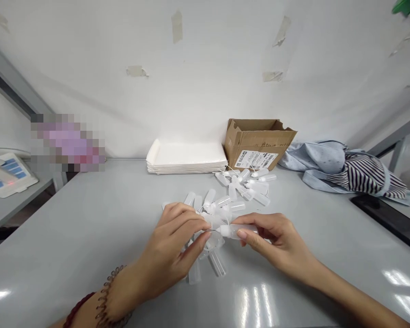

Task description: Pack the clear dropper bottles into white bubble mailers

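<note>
A small translucent squeeze bottle (235,230) lies sideways in the fingers of my right hand (276,234), its white cap end pointing left. My left hand (179,241) is closed in a pinch at the thin, needle-like tip (213,230) of that bottle. Under and behind my hands lies a loose pile of similar bottles (222,202), some partly hidden by my left hand. A second cluster of such bottles (258,197) lies farther back, in front of the cardboard box.
A stack of white padded envelopes (187,157) and an open cardboard box (259,143) stand by the wall. On the right are a light blue cloth bag (314,159) with a striped part and a dark phone (379,207). A device with blue keys (12,171) sits far left.
</note>
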Demonstrator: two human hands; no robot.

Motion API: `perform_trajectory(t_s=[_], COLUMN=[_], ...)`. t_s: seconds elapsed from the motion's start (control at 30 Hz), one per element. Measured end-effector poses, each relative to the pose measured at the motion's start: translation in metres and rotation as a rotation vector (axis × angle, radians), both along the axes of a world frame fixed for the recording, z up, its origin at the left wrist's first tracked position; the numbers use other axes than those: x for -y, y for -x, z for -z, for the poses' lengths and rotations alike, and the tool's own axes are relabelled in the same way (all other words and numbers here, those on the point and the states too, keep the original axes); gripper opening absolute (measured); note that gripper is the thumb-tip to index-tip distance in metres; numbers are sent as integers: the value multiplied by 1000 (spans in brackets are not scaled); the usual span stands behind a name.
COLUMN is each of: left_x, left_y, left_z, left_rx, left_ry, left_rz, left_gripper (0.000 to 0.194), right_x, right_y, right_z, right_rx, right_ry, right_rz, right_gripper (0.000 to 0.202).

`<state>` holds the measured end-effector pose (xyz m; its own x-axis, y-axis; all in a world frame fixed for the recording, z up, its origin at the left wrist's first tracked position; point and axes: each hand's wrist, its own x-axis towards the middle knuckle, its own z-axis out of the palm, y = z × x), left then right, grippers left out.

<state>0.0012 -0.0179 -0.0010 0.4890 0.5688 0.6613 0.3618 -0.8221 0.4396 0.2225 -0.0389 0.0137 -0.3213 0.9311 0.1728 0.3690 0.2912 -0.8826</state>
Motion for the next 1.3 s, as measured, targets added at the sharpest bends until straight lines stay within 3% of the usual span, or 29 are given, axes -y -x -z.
perform_trajectory(t_s=[0.73,1.3], left_x=[12,11], left_y=[-7,-7], left_z=[5,8], left_rx=[-99,-118], left_ry=[-58,-114], left_rz=[82,82], left_gripper=[15,16], right_x=[3,6], right_y=[4,8], right_z=[14,19], right_rx=[70,81], right_ry=[93,4], right_rz=[-12,35], right_gripper=[35,34])
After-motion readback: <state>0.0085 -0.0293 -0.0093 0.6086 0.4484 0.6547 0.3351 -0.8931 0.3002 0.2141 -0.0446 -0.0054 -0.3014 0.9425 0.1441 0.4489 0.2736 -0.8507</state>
